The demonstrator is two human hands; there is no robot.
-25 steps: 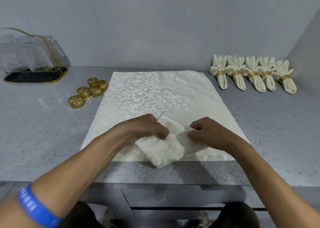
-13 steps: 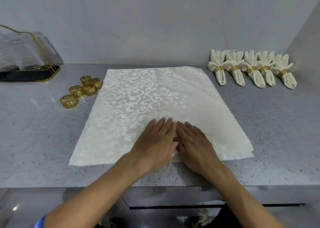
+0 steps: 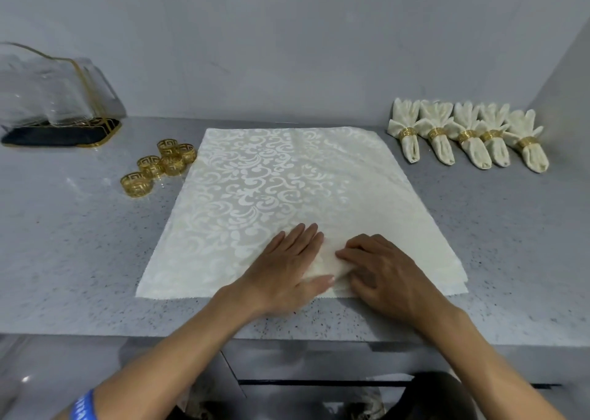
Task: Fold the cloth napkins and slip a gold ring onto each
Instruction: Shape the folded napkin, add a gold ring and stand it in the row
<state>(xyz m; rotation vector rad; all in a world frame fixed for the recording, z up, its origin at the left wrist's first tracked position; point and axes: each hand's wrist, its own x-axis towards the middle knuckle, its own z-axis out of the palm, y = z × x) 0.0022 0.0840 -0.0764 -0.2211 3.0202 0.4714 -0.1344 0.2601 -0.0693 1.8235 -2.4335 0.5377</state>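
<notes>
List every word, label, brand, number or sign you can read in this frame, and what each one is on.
No text can be read anywhere in the head view.
Blue wristband on the left arm: pale marks, too blurred and cropped to read.
Loose gold rings: a cut-out key pattern only, no lettering.
Spread patterned cloth and finished napkins: woven scrollwork and gold bands, no words.

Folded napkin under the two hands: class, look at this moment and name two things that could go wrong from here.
1. The left hand lies flat on the small folded napkin while the right hand curls its fingers at a fold; lifting either could let the folds spring open.
2. It sits on a large patterned cloth near the counter edge; dragging could bunch or slide that cloth.
</notes>
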